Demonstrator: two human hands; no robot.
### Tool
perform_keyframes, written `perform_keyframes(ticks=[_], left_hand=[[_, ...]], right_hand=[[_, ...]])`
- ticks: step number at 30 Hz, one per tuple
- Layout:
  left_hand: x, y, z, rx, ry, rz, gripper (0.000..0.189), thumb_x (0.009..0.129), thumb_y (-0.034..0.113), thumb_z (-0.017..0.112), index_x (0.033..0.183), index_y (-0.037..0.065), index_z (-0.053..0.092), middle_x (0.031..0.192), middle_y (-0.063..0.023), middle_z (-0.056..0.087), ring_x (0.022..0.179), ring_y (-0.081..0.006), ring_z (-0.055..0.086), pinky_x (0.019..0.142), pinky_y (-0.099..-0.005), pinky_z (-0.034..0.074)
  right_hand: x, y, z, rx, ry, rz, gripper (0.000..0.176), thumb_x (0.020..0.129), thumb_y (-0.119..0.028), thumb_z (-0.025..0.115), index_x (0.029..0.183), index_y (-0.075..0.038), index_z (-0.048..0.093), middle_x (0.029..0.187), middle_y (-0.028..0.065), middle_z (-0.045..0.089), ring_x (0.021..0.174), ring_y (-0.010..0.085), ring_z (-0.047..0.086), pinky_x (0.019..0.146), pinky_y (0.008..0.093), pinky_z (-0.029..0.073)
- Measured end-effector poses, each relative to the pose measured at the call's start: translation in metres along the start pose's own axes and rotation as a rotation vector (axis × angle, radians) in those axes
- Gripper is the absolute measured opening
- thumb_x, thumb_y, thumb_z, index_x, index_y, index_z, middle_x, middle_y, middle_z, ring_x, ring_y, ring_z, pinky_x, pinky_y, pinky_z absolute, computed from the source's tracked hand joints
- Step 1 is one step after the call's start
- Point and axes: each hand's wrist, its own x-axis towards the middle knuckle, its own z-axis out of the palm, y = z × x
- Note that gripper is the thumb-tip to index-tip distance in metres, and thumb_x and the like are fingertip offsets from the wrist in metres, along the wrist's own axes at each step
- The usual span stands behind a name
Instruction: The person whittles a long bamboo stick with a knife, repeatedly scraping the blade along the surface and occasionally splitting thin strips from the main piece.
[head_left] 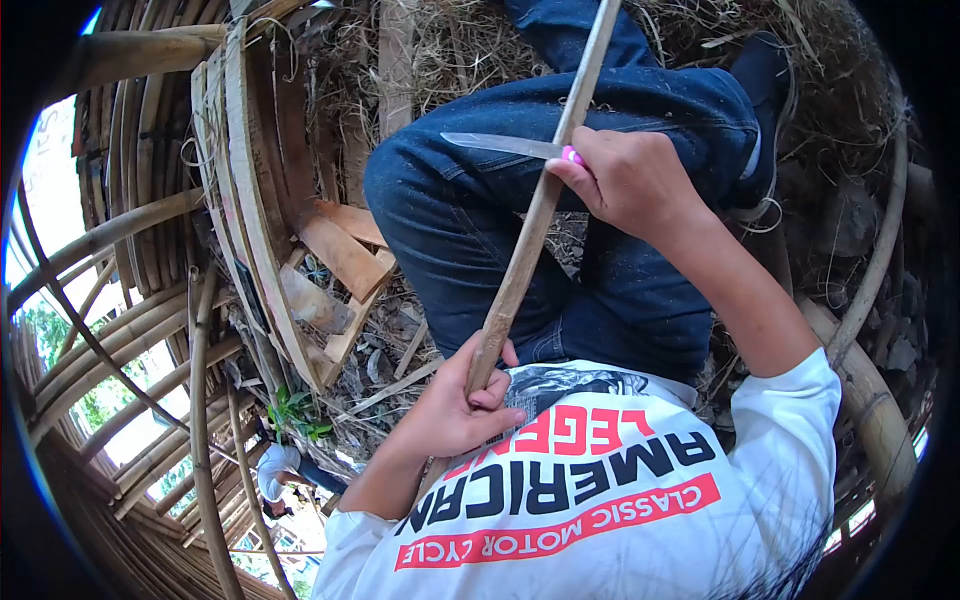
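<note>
A long, narrow wooden strip [530, 235] runs from the top of the view down across my legs to my waist. Closed round its lower part is my left hand [462, 405], near my shirt. My right hand [625, 178] grips a knife [500, 145] by its pink handle, beside the upper part of the strip. The blade crosses the strip and points left, over the knee of my blue jeans.
Pale boards [240, 200] and wood blocks [345, 250] lie to the left. Bamboo poles [120, 225] form a lattice at the far left. Dry fibres [450, 50] cover the ground ahead. Another person [280, 470] is visible beyond the lattice at lower left.
</note>
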Motion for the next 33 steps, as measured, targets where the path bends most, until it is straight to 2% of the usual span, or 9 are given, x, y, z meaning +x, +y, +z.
perform_keyframes(ticks=[7,9,11,12,16,23,26,28,33], left_hand=[[0.003,-0.004,-0.004,-0.011,-0.015,0.010,0.052,0.074,-0.010,0.070,0.114,0.005,0.040,0.066,0.0091,0.027,0.058,0.0005,0.028,0.056,-0.0165,0.024],[0.003,-0.008,-0.007,-0.025,-0.020,0.018,0.052,0.074,-0.010,0.071,0.114,0.006,0.040,0.066,0.0090,0.027,0.058,0.0003,0.028,0.056,-0.0165,0.024],[0.004,-0.009,-0.009,-0.041,-0.027,0.032,0.052,0.074,-0.009,0.071,0.114,0.006,0.041,0.066,0.0090,0.027,0.058,0.0002,0.028,0.057,-0.0166,0.025],[0.004,-0.008,-0.010,-0.071,-0.039,0.026,0.052,0.074,-0.008,0.071,0.114,0.006,0.041,0.066,0.0089,0.027,0.058,0.0001,0.028,0.057,-0.0166,0.025],[0.003,-0.012,-0.016,-0.175,-0.108,0.035,0.051,0.078,-0.001,0.073,0.117,0.007,0.042,0.065,0.0086,0.028,0.057,-0.0005,0.030,0.055,-0.0177,0.025],[-0.002,-0.009,-0.011,-0.263,-0.069,-0.040,0.049,0.081,0.003,0.071,0.124,0.002,0.046,0.062,0.0086,0.035,0.053,0.0004,0.037,0.053,-0.0154,0.033],[-0.006,-0.006,-0.006,-0.404,-0.028,-0.089,0.051,0.081,0.004,0.072,0.125,0.003,0.045,0.062,0.0091,0.034,0.052,0.0005,0.034,0.053,-0.0155,0.030],[-0.007,-0.005,-0.005,-0.291,-0.032,-0.044,0.051,0.081,0.004,0.072,0.125,0.003,0.045,0.061,0.0096,0.033,0.052,0.0005,0.033,0.053,-0.0159,0.028],[-0.012,-0.005,-0.002,-0.070,-0.042,0.007,0.052,0.080,0.003,0.073,0.124,0.005,0.045,0.060,0.0107,0.031,0.053,0.0005,0.031,0.053,-0.0172,0.024]], right_hand=[[-0.002,-0.004,0.001,0.011,-0.018,0.054,0.042,0.095,-0.043,0.053,0.079,-0.005,0.063,0.063,0.0143,0.064,0.058,0.0294,0.066,0.051,0.0376,0.051],[-0.003,-0.008,-0.001,0.037,-0.047,0.067,0.041,0.095,-0.041,0.053,0.081,-0.004,0.062,0.068,0.0155,0.065,0.061,0.0309,0.066,0.053,0.0392,0.051],[-0.006,-0.013,-0.001,0.139,0.024,0.087,0.039,0.095,-0.039,0.054,0.082,-0.003,0.060,0.072,0.0173,0.065,0.064,0.0332,0.065,0.057,0.0409,0.051],[-0.007,-0.015,-0.004,0.174,-0.023,0.120,0.033,0.095,-0.033,0.053,0.085,-0.002,0.059,0.076,0.0175,0.065,0.068,0.0342,0.064,0.059,0.0421,0.051],[-0.013,-0.011,-0.005,0.264,-0.016,0.128,0.028,0.096,-0.030,0.054,0.086,-0.005,0.061,0.075,0.0151,0.064,0.071,0.0344,0.064,0.061,0.0425,0.050],[-0.011,0.002,-0.012,0.219,-0.038,0.175,0.034,0.097,-0.036,0.051,0.084,-0.007,0.062,0.075,0.0161,0.064,0.070,0.0349,0.064,0.060,0.0425,0.050],[-0.011,0.003,-0.009,0.159,-0.091,0.196,0.039,0.097,-0.039,0.050,0.079,-0.007,0.061,0.069,0.0167,0.064,0.065,0.0364,0.063,0.057,0.0443,0.049],[-0.009,0.007,-0.009,0.147,-0.101,0.171,0.042,0.097,-0.042,0.050,0.076,-0.007,0.059,0.062,0.0170,0.061,0.059,0.0384,0.062,0.053,0.0467,0.049],[-0.009,0.014,-0.014,0.065,-0.087,0.148,0.043,0.096,-0.045,0.050,0.076,-0.007,0.060,0.062,0.0177,0.061,0.060,0.0404,0.062,0.053,0.0483,0.049]])
